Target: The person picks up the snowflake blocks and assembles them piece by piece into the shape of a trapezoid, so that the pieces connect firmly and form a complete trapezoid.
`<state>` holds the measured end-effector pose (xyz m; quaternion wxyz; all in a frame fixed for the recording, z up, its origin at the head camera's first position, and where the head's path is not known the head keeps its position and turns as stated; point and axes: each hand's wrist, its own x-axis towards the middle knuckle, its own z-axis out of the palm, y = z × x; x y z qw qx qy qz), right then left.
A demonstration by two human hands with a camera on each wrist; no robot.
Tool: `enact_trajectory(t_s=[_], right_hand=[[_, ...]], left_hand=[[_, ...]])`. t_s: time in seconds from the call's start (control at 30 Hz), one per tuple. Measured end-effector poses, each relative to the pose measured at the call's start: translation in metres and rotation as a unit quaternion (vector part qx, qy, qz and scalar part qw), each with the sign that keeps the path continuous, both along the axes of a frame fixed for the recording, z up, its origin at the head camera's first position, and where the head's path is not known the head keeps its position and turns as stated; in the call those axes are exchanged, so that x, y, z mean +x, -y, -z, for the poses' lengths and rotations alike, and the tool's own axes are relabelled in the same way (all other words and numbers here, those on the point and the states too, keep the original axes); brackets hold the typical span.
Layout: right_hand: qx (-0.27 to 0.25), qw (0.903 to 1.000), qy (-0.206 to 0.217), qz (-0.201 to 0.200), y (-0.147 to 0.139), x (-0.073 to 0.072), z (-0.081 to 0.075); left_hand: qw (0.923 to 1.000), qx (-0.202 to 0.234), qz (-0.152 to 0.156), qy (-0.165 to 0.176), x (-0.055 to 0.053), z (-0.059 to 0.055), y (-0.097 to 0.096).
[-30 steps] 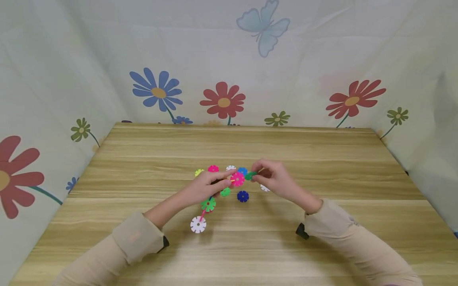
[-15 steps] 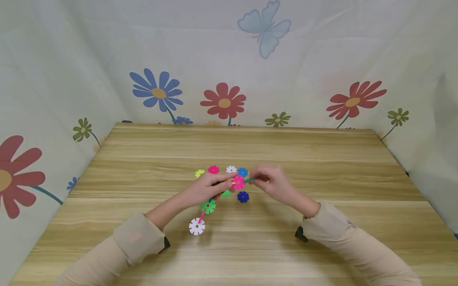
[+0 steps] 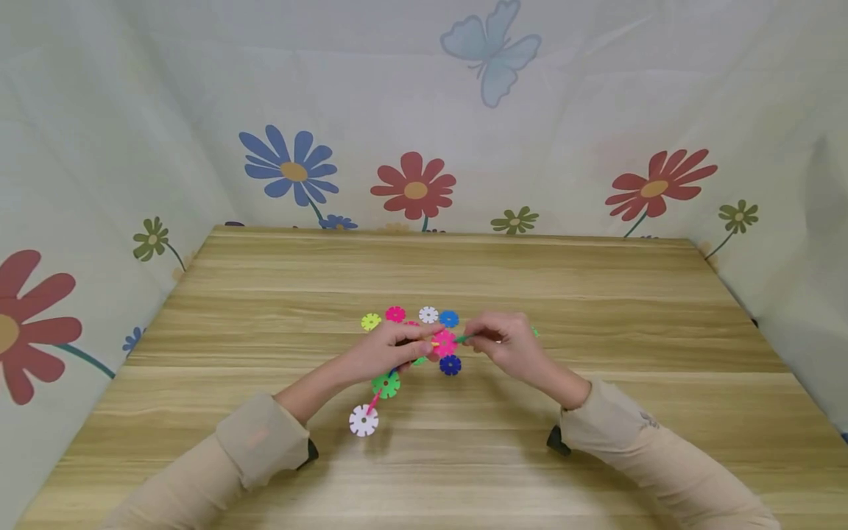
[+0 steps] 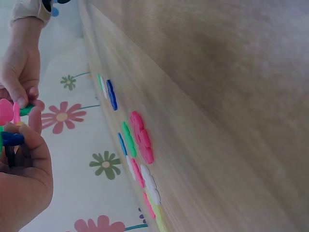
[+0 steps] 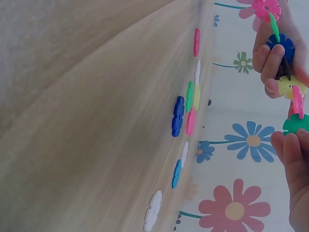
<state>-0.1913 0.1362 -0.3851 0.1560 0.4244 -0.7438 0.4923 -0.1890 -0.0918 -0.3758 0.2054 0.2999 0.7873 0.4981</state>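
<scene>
A chain of slotted snowflake discs hangs from my left hand (image 3: 387, 347), which grips it around the middle. Toward me the chain ends in a white disc (image 3: 364, 420), joined through a pink one to a green disc (image 3: 386, 384). In the right wrist view, a dark blue disc (image 5: 281, 47), a black one and a yellow disc (image 5: 291, 88) follow among the left fingers. At the far end stands a pink disc (image 3: 445, 344). My right hand (image 3: 505, 338) pinches a darker green disc (image 3: 463, 338) edge-on, its near edge right at the pink disc's rim.
Loose discs lie flat on the wooden table (image 3: 530, 456) beyond and under the hands: yellow (image 3: 370, 321), pink (image 3: 395, 314), white (image 3: 428, 315), light blue (image 3: 449, 319) and dark blue (image 3: 450, 365). A flowered cloth (image 3: 563, 132) rises behind the table.
The green disc in my right fingers has turned from slanted to edge-on. The pink disc has shifted slightly toward me and right, while the white end disc has swung slightly left and nearer.
</scene>
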Motion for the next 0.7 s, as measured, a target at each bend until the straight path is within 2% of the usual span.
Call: enact_trajectory(t_s=[0.3, 0.57, 0.7], right_hand=[[-0.005, 0.9996, -0.028, 0.008, 0.0011, 0.0030, 0.0019], [-0.017, 0.9996, -0.022, 0.005, 0.0029, 0.0057, 0.0025], [-0.002, 0.9993, -0.035, 0.009, 0.0039, 0.0074, 0.0031]], left_hand=[[0.9995, 0.020, 0.006, 0.022, 0.0019, 0.0003, -0.0006], [0.9994, 0.027, 0.008, 0.021, 0.0039, -0.0023, -0.0008], [0.9996, 0.020, 0.013, 0.011, 0.0050, -0.0030, -0.0010]])
